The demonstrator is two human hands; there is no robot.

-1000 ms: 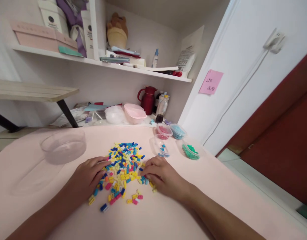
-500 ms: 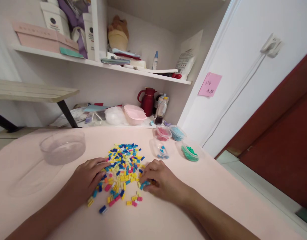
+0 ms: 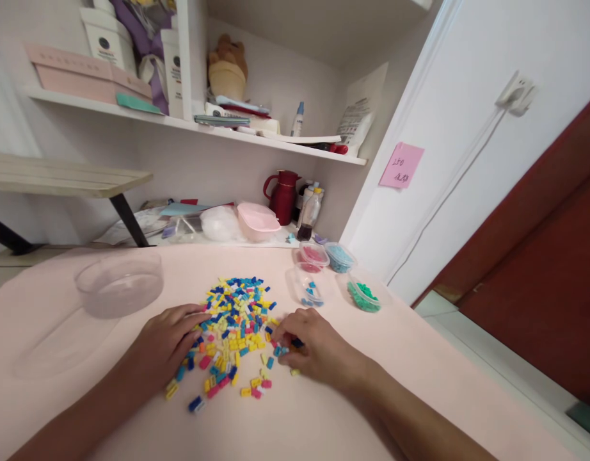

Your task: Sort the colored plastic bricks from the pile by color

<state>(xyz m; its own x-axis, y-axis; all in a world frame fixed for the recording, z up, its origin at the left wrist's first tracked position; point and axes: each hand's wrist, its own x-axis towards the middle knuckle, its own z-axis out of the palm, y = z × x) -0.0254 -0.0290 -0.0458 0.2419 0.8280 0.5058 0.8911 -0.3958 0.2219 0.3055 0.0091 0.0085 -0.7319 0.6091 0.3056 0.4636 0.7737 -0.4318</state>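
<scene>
A loose pile of small building bricks [image 3: 240, 320] in yellow, blue, pink and white is spread over the pink tabletop. At its left edge rests my left hand [image 3: 173, 336], fingers stretched out and touching the outer bricks. On the pile's right side, my right hand [image 3: 311, 346] has its fingers curled, with several blue bricks [image 3: 280, 350] between thumb and fingertips; the palm side is hidden. A pale yellow brick [image 3: 295, 372] lies by the right thumb. Closest to me is a dark blue brick [image 3: 196, 404].
Small clear tubs stand at the right rear: pink bricks [image 3: 314, 256], light blue bricks [image 3: 340, 257], green bricks [image 3: 365, 297], and a tub with a few blue bricks [image 3: 311, 294]. A round clear container [image 3: 119, 288] is at left, its transparent lid [image 3: 69, 346] nearby. Shelving [image 3: 276, 144] rises behind.
My right hand has shifted slightly right, drawing away from the pile. A blue brick now lies apart to its left, and a pale yellow one shows by the thumb. My left hand stays put.
</scene>
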